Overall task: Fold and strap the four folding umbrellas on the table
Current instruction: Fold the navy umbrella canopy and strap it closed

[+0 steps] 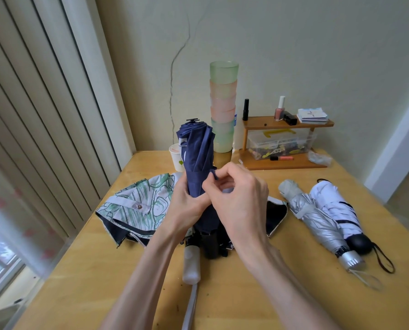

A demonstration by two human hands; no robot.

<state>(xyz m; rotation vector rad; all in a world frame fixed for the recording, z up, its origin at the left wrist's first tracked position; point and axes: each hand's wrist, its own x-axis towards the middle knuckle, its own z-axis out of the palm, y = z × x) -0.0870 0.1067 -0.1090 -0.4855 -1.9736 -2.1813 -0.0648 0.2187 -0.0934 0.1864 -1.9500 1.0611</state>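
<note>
Raised at frame centre, the left hand (188, 207) curls round the upright navy folding umbrella (197, 151); the right hand (239, 201), fingers bent, pinches its strap (214, 175).

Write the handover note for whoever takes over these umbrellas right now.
The left hand grips the navy umbrella upright; the right hand pinches its strap, not yet fastened.
Done: silver umbrella and white umbrella lie folded and strapped on the table, at the right.
To do: fasten the navy strap, then fold and strap the green-patterned umbrella lying loose behind the hands.
</note>
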